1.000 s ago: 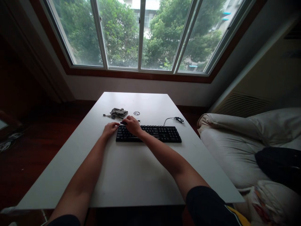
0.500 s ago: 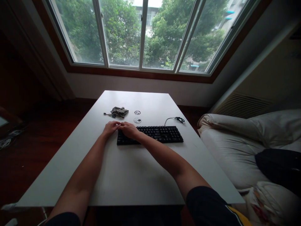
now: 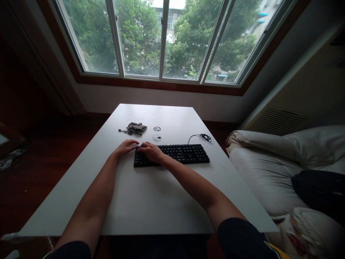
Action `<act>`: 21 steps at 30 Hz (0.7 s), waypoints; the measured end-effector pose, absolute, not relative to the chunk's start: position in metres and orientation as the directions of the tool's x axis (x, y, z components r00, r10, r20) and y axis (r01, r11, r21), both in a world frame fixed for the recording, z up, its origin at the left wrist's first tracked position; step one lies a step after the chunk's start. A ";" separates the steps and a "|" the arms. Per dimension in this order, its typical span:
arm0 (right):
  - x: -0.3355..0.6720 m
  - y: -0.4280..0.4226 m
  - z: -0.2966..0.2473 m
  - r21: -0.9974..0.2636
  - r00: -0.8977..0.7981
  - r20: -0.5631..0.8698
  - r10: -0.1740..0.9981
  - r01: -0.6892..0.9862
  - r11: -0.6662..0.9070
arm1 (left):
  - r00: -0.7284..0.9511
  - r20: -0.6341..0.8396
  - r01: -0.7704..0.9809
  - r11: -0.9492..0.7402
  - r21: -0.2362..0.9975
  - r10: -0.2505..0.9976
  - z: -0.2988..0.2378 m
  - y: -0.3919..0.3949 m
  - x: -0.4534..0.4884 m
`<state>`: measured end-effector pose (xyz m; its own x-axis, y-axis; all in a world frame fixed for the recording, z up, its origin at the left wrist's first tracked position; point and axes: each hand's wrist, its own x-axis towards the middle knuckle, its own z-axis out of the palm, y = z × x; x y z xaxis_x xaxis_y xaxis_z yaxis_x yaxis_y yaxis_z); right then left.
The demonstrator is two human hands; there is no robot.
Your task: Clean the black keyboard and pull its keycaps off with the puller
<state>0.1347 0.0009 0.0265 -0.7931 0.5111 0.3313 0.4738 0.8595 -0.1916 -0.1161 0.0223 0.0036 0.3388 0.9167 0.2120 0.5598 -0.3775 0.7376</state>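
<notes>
A black keyboard (image 3: 183, 154) lies flat on the white table, its long side facing me. My left hand (image 3: 126, 148) rests at the keyboard's upper left corner, its fingers stretched toward the keys and apart, with nothing seen in them. Over the left end of the keys is my right hand (image 3: 151, 151), thumb and fingers drawn together at the top left keys. Whatever is between those fingertips is too small and dark to make out. From the keyboard's back edge runs a thin cable (image 3: 206, 137), bundled at its end.
A crumpled grey cloth (image 3: 136, 128) lies beyond my left hand, with a small thin tool (image 3: 123, 130) beside it. Two round table inserts (image 3: 157, 137) sit behind the keyboard. The white table (image 3: 151, 201) stands between a window and a pale sofa (image 3: 258, 169) at right.
My hands, which were touching at the fingertips, have parted slightly. The left has shifted a little left and opened out; the right has moved slightly right and down over the keys.
</notes>
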 end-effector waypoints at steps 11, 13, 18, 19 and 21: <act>0.137 0.003 0.035 -0.115 -0.770 0.297 0.565 0.558 0.822 | 0.363 0.175 0.557 -0.364 0.747 0.915 0.013 0.012 -0.106; 0.137 0.005 0.036 -0.122 -0.768 0.291 0.571 0.563 0.818 | 0.367 0.191 0.559 -0.380 0.737 0.910 0.010 0.017 -0.106; 0.149 0.008 0.037 -0.141 -0.752 0.307 0.584 0.570 0.809 | 0.328 0.210 0.554 -0.368 0.747 0.921 0.005 0.021 -0.107; 0.153 0.008 0.037 -0.152 -0.747 0.310 0.588 0.572 0.806 | 0.316 0.205 0.555 -0.356 0.752 0.926 0.005 0.020 -0.107; 0.164 0.009 0.037 -0.179 -0.735 0.312 0.602 0.577 0.797 | 0.300 0.193 0.559 -0.336 0.758 0.934 0.005 0.019 -0.105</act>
